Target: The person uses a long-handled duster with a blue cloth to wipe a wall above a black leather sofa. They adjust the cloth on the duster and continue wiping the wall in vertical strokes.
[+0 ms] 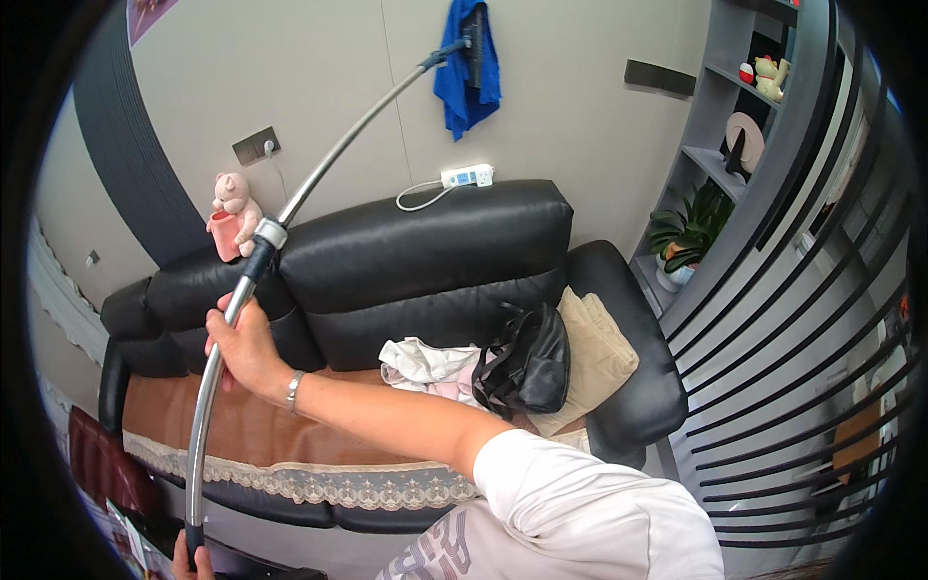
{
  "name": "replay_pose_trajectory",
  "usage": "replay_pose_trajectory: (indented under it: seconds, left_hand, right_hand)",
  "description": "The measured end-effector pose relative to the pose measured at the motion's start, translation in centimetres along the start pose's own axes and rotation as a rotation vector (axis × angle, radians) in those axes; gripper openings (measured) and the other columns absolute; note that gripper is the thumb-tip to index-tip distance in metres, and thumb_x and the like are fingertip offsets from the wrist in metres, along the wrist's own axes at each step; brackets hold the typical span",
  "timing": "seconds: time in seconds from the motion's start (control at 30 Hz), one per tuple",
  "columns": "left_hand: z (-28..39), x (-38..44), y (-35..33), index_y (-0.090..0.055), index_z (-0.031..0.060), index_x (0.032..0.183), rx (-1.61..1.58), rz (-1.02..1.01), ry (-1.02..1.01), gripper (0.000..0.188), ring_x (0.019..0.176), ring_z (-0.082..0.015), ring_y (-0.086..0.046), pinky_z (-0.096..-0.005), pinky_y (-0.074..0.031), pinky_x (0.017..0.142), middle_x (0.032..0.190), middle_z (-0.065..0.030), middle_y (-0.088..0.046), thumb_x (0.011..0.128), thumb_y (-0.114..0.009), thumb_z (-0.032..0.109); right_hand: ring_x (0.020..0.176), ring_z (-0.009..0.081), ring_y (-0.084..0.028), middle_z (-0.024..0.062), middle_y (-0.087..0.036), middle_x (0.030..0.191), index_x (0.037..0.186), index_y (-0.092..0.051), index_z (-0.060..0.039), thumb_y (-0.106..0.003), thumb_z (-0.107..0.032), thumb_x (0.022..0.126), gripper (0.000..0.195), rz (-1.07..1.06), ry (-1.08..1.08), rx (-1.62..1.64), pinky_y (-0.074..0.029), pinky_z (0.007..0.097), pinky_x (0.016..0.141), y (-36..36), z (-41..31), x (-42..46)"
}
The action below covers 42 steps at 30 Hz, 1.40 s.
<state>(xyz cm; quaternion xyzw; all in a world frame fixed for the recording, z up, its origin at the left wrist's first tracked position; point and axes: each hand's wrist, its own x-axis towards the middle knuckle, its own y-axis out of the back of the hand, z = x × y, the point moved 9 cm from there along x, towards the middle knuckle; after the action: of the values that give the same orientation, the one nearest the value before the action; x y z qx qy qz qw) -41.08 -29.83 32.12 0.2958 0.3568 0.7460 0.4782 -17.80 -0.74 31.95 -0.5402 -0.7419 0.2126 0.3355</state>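
Observation:
A long silver metal pole (206,391) runs from the lower left up toward the wall, with a grey-and-black joint (270,233) along it. My right hand (246,341), with a silver bracelet at the wrist, is wrapped around the pole below this joint. At the bottom left my left hand (190,558) grips the dark handle end, partly cut off by the picture's edge. A dark flat mop head (474,51) sits at the pole's far end, with a blue cloth (460,101) hanging around it against the beige wall (565,101).
A black leather sofa (428,239) stands below the wall, bearing a white power strip (467,176) and a pink pig figure (233,210) on its back. On the seat lie clothes (428,362), a black bag (533,362) and a beige cushion (594,355). Shelves (714,167) and dark bars (783,406) border the right.

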Motion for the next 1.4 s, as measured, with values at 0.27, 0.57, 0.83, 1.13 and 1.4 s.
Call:
replay_pose_trajectory:
  seconds: [0.27,0.57,0.83,1.13,1.4]
  left_hand:
    - [-2.9,-2.0,-1.4,-0.058,0.0101,0.122,0.104,0.098,-0.206,0.034,0.055,-0.017,-0.047,-0.0329,-0.04,0.051,0.061,-0.0071,-0.053,0.094,-0.055,0.029]
    - [-6.3,-4.6,-15.9,-0.06,0.004,0.091,-0.665,-0.091,0.185,0.011,0.049,-0.0017,-0.035,-0.0195,-0.026,0.043,0.06,0.0076,-0.043,0.091,-0.057,0.015]
    - [-3.0,-6.1,-26.3,-0.062,0.0012,0.113,-0.631,-0.122,0.068,0.026,0.06,-0.0053,-0.047,-0.0192,-0.039,0.053,0.073,0.0044,-0.055,0.09,-0.06,0.013]
    - [7.9,-8.6,-41.9,-0.062,-0.0021,0.107,-0.987,-0.271,0.072,0.021,0.053,-0.0016,-0.04,-0.0183,-0.031,0.045,0.065,0.0064,-0.048,0.088,-0.059,0.007]
    - [29.2,-3.4,-42.1,-0.051,0.007,0.079,-1.218,-0.524,-0.043,0.023,0.041,-0.0074,-0.039,-0.0217,-0.029,0.035,0.055,-0.0003,-0.046,0.093,-0.056,0.024]
  right_hand:
    - [0.044,0.013,-0.052,0.0071,-0.051,0.065,0.108,-0.034,-0.0028,-0.052,-0.014,0.089,0.028,-0.027,0.094,-0.147,-0.039,0.0259,0.027,-2.1,3.0,-0.3]
    - [0.052,0.016,-0.057,0.0072,-0.051,0.069,0.105,-0.04,0.0013,-0.056,-0.009,0.084,0.028,0.102,0.046,-0.394,-0.047,0.0306,0.046,7.2,2.1,-4.4]
    - [0.052,0.0132,-0.058,0.0057,-0.055,0.063,0.108,-0.042,-0.0007,-0.055,-0.009,0.087,0.026,0.168,0.066,-0.491,-0.047,0.027,0.045,17.2,-3.8,-7.6]
    - [0.043,0.0153,-0.052,0.0065,-0.051,0.064,0.11,-0.037,-0.0019,-0.053,-0.002,0.085,0.03,0.312,0.04,-0.484,-0.047,0.0293,0.041,28.0,-13.3,-8.0]
    - [0.047,0.0155,-0.056,0.0086,-0.053,0.075,0.136,-0.016,-0.0048,-0.054,-0.015,0.087,0.063,0.328,0.333,-0.797,-0.048,0.0283,0.036,24.1,-32.6,-2.1]
